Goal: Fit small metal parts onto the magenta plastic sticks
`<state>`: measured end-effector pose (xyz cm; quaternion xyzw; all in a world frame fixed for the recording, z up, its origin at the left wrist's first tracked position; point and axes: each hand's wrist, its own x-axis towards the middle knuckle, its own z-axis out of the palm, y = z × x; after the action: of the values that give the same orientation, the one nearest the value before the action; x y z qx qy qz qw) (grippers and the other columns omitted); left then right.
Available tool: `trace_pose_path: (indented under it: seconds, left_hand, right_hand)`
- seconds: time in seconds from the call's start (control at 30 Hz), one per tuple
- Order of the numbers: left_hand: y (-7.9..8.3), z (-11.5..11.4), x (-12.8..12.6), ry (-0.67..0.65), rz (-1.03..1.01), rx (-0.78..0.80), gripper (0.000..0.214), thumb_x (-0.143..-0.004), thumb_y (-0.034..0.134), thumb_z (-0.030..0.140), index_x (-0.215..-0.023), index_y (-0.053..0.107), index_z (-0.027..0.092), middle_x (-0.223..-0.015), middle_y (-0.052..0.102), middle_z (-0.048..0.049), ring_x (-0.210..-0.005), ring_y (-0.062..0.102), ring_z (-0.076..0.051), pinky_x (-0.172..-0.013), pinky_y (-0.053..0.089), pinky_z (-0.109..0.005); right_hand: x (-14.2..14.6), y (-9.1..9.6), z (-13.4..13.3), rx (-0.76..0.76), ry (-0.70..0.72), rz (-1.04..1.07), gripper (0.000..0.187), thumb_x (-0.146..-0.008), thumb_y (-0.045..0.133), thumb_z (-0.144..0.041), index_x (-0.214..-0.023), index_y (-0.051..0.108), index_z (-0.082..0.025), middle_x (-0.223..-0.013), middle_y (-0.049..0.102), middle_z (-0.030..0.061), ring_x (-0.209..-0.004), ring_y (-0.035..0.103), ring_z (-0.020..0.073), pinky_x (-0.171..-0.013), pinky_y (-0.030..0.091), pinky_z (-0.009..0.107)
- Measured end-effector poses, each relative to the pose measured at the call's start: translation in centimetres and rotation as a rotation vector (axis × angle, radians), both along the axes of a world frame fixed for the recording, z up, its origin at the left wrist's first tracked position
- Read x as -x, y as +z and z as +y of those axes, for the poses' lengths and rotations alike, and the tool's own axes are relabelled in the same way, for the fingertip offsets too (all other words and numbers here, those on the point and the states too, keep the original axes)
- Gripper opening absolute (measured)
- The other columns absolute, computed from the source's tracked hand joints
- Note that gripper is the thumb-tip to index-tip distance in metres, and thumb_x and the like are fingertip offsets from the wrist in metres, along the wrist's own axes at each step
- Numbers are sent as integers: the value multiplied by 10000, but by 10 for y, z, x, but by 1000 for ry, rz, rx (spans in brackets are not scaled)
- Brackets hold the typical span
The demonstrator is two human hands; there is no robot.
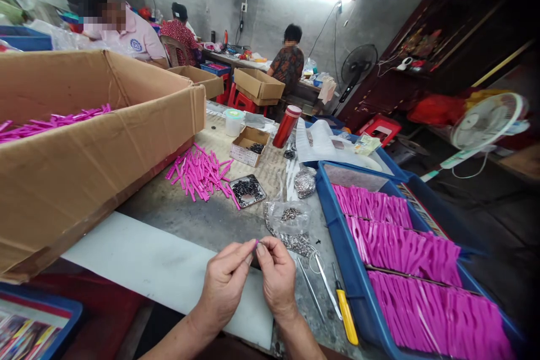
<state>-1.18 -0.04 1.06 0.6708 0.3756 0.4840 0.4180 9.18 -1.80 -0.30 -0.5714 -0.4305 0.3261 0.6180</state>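
Note:
Over the near edge of the table, my left hand is closed in a pinch. A bit of a small pink plastic piece shows at its fingertips; the rest is hidden. Facing it, my right hand is also pinched shut against the same spot, and whatever it holds is too small to make out. Beyond the hands lie a heap of pink sticks and a square dish of small black parts. Tweezers and a yellow-handled screwdriver lie right of my right hand.
A big cardboard box of pink sticks stands left. On the right is a blue crate with rows of pink pieces. A clear bag of metal parts, a small carton and a red flask stand between. Several people sit farther back.

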Motion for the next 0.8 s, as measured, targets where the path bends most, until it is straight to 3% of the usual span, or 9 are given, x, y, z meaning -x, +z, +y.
trace_pose_path:
  seconds: [0.23, 0.37, 0.5, 0.67, 0.8]
  left_hand:
    - [0, -1, -1, -9, -33, -4, 269, -739, 477, 120, -948, 640, 164, -677, 606, -42, -581, 553, -123, -540, 479, -214]
    - [0, 0, -1, 7, -27, 1, 254, -738, 483, 132, -930, 648, 157, -677, 604, -44, -585, 548, -124, -539, 473, -215]
    - [1, -1, -2, 18, -18, -2, 243, -734, 493, 147, -915, 655, 152, -622, 584, -31, -531, 527, -115, -491, 457, -205]
    - [2, -3, -2, 2, -30, -24, 253, -735, 483, 123, -922, 652, 140, -634, 585, -37, -548, 534, -118, -507, 459, -205]
    - [-2, -3, -1, -20, -41, 15, 268, -740, 480, 114, -955, 636, 152, -673, 593, -41, -595, 551, -126, -551, 472, -216]
  right_hand:
    - [2, 0, -2, 29, 49, 34, 252, -788, 409, -349, -629, 492, -173, -528, 423, -31, -495, 405, 99, -472, 358, 205]
    - [1, 2, -2, 17, 104, 73, 200, -768, 446, -335, -699, 529, -166, -587, 479, -17, -549, 443, 110, -524, 383, 219]
    - [0, 1, -1, 17, 60, 77, 129, -734, 503, -297, -715, 521, -171, -633, 500, -15, -592, 462, 115, -559, 394, 221]
    - [0, 1, -1, 14, 45, -11, 216, -769, 454, -311, -608, 481, -169, -535, 405, -40, -506, 372, 93, -474, 329, 199]
    - [1, 3, -2, 30, 69, 32, 317, -787, 410, -355, -528, 425, -173, -482, 335, -51, -450, 305, 82, -417, 279, 197]
